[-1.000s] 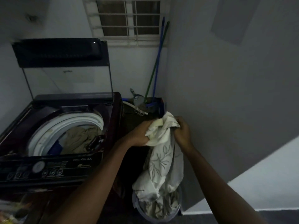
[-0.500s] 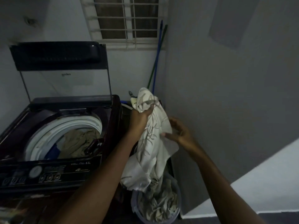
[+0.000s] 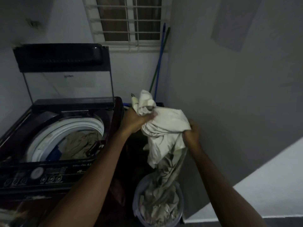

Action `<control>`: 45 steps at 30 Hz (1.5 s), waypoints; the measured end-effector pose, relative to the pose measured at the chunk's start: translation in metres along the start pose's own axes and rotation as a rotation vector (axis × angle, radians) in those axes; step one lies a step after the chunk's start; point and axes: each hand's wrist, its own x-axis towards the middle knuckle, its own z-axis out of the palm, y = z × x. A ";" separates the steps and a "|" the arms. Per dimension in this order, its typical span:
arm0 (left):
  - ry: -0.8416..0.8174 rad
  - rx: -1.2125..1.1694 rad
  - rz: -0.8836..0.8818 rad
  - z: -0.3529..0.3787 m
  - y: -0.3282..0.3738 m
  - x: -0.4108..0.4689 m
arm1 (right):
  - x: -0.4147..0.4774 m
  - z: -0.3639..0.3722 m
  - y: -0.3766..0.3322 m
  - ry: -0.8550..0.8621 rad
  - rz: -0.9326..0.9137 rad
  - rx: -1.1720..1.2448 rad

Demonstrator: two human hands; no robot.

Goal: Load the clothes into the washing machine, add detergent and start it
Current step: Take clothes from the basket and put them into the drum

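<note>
A long white cloth with a leaf print [image 3: 164,133] hangs between my hands, and its lower end trails down into a round laundry bucket [image 3: 136,202] on the floor. My left hand [image 3: 136,120] grips the bunched top of the cloth. My right hand [image 3: 191,133] holds a fold of it lower down on the right. To the left stands a dark top-loading washing machine [image 3: 19,176] with its lid [image 3: 62,58] raised. A beige garment and a bit of blue fabric [image 3: 80,145] lie in the drum.
The control panel [image 3: 37,175] with a dial and buttons runs along the machine's front. A blue and a green broom handle [image 3: 159,63] lean in the corner under a barred window [image 3: 129,20]. A grey wall closes the right side. More cloth fills the bucket.
The cloth has been gathered higher out of the bucket. My right hand let go of it half a second ago and now grips a lower fold. My left hand stays shut on the top.
</note>
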 end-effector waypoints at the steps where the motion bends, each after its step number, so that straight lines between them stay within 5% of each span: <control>1: -0.063 0.076 -0.019 0.000 -0.005 -0.006 | 0.003 0.001 -0.014 -0.025 -0.044 0.013; 4: -0.156 0.260 0.060 0.011 -0.021 -0.008 | 0.009 0.014 -0.049 -0.141 -0.113 0.044; 8: -0.265 0.038 0.027 0.027 -0.019 -0.019 | 0.007 0.043 -0.076 -0.296 -0.015 0.048; 15: 0.114 -0.219 -0.059 0.018 -0.016 -0.006 | 0.001 0.023 -0.075 -0.777 0.028 0.062; 19: 0.031 -0.492 -0.197 0.017 -0.005 -0.010 | -0.011 0.000 -0.029 -0.554 0.048 -0.068; 23: -0.004 -0.708 -0.182 0.019 0.019 -0.012 | -0.037 0.006 0.035 -0.710 0.234 -0.269; 26: -0.038 -0.855 -0.170 0.017 0.031 -0.015 | -0.045 0.026 0.058 -0.528 0.297 -0.206; 32: 0.094 -0.471 -0.292 -0.028 0.006 -0.007 | -0.020 0.001 0.026 -0.084 0.280 -0.050; 34: 0.240 -0.302 -0.191 -0.035 -0.014 -0.006 | -0.006 -0.005 0.000 0.043 0.151 -0.040; 39: 0.255 -0.116 -0.136 -0.003 -0.025 -0.015 | 0.003 0.029 -0.053 -0.010 -0.063 -0.090; 45: -0.010 -0.135 -0.002 0.010 -0.024 -0.015 | -0.002 0.054 -0.076 -0.286 0.055 -0.130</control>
